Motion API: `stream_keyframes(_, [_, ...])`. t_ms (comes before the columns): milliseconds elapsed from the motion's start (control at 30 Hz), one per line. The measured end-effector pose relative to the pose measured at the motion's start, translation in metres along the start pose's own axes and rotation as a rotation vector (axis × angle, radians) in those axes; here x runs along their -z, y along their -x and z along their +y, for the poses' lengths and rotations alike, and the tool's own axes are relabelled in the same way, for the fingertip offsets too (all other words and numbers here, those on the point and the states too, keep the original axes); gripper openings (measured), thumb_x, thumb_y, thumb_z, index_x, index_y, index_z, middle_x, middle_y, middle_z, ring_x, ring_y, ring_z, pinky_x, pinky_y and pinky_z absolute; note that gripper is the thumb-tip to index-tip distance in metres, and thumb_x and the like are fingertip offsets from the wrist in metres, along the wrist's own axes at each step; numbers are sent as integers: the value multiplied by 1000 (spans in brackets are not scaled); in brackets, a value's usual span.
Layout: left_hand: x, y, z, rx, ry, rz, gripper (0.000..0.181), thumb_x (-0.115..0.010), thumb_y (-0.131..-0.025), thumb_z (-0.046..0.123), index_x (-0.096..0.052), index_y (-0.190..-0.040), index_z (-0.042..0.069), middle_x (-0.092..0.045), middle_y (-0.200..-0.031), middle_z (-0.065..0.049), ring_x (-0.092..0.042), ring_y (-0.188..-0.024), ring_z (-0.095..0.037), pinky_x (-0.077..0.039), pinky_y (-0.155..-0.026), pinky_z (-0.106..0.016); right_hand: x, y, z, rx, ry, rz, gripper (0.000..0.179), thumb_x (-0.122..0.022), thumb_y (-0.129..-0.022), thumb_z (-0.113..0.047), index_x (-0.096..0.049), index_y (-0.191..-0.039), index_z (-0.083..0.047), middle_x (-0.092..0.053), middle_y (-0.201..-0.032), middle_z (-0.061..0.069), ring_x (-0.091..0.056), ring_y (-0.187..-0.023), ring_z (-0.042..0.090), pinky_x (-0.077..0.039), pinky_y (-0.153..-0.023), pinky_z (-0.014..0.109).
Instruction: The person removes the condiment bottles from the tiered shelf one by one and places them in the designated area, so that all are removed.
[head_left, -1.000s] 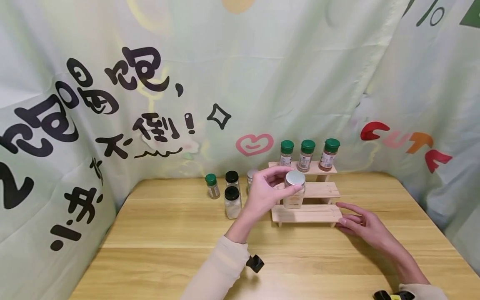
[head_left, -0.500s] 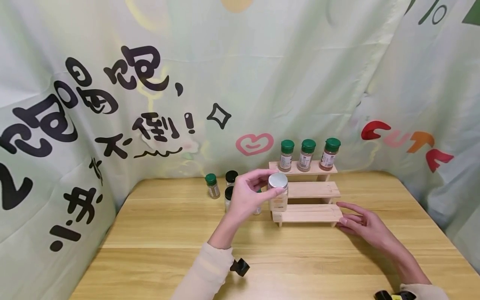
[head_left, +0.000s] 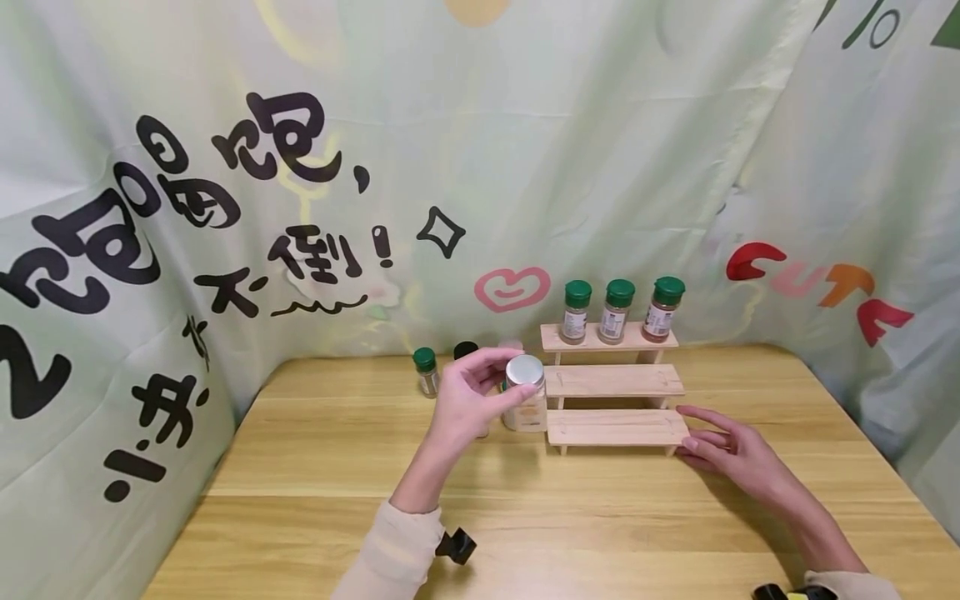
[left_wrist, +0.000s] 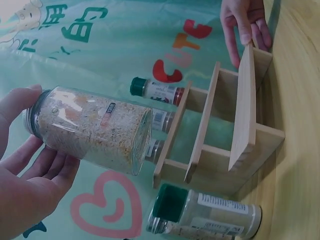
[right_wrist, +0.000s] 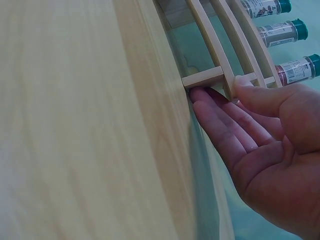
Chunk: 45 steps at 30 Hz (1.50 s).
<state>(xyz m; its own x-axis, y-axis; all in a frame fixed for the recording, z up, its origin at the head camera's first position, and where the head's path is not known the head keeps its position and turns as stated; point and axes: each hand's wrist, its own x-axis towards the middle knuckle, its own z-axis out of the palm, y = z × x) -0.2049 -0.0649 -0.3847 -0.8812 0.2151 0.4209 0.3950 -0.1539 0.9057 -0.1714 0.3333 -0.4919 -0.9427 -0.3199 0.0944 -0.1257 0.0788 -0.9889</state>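
A square glass jar with a silver lid hangs upright just left of the wooden three-step rack. My left hand grips it near the lid. In the left wrist view, pale flaky grains fill the jar, and its base is off the table. At the rack's right end, my right hand holds the lowest step, with the thumb over the edge and the fingers beneath, as the right wrist view shows. The top step bears three green-capped spice bottles; the two lower steps are bare.
Left of the rack stand a small green-capped bottle and a black-lidded jar, partly behind my left hand. Another green-capped shaker stands beside the rack. A printed curtain hangs along the table's back.
My left hand has drawn the silver-lidded jar leftward, from in front of the rack's steps to beside its left end. My right hand stays at the rack's right end.
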Motion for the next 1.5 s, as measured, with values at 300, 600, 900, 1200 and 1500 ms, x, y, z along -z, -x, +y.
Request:
stream_keyframes(300, [13,7,3,12,-15,12,38,-85,-79,-5,-73,-115,-2,-72,-112,-16,-68,-98,-25,-59,-94,-37,3,3,1,33,-31,-24,47,-52,-104,6,-50,-149,-6,-75,-114,2,-73,-102,18,-61,-84,31])
stream_keyframes(600, [38,16,6,26,-56,57,38,-85,-80,-5,-73,-115,0,-72,-113,-16,-68,-101,-27,-58,-96,-40,0,-2,-1,-13,42,8,48,-55,-104,2,-41,-150,7,-75,-113,4,-73,-101,18,-61,-85,32])
stream_keyframes(900, [59,22,11,5,-65,84,40,-84,-79,-7,-71,-117,-4,-71,-115,-20,-68,-102,-29,-57,-97,-37,1,-2,0,9,8,-4,47,-54,-104,5,-47,-150,-2,-75,-114,1,-74,-101,17,-61,-83,31])
stream_keyframes(1200, [78,25,14,5,-71,144,41,-82,-78,-12,-70,-117,-8,-71,-116,-22,-69,-104,-26,-56,-98,-36,2,-3,0,-5,30,7,48,-55,-104,3,-44,-151,2,-74,-116,-1,-73,-102,17,-61,-83,32])
stream_keyframes(1500, [95,26,12,6,-89,173,41,-80,-77,-15,-68,-116,-13,-73,-115,-17,-70,-104,-24,-56,-98,-35,2,-2,1,1,44,19,47,-55,-104,3,-45,-150,4,-74,-115,-1,-74,-100,17,-62,-83,31])
